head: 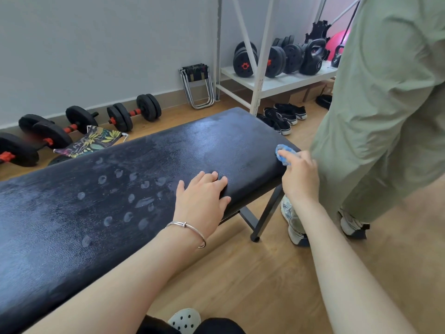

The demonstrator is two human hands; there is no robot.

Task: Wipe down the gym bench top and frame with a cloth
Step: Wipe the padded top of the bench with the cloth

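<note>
right hand (299, 179): fingers (286, 157) hold small bunched blue cloth (280, 150), pressed on the bench's near end corner
left hand (201, 197): flat, straight fingers, bracing on long black padded bench top (72, 225)
axis: pad runs away leftward from cloth; right hand nearer
surface: hazy film, pale fingertip smudges (130, 196) mid-pad
frame: black metal frame legs (267, 213) below cloth, likely still to do

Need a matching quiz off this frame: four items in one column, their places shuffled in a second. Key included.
Column A
1. blue cloth
2. left hand
3. kettlebell
4. red-handled dumbbell

Column B
a. on the floor beside the wall
b. flat on the bench top
c. on the white shelf
d. held in the right hand at the bench's corner

Pairs: 1-d, 2-b, 3-c, 4-a
</note>
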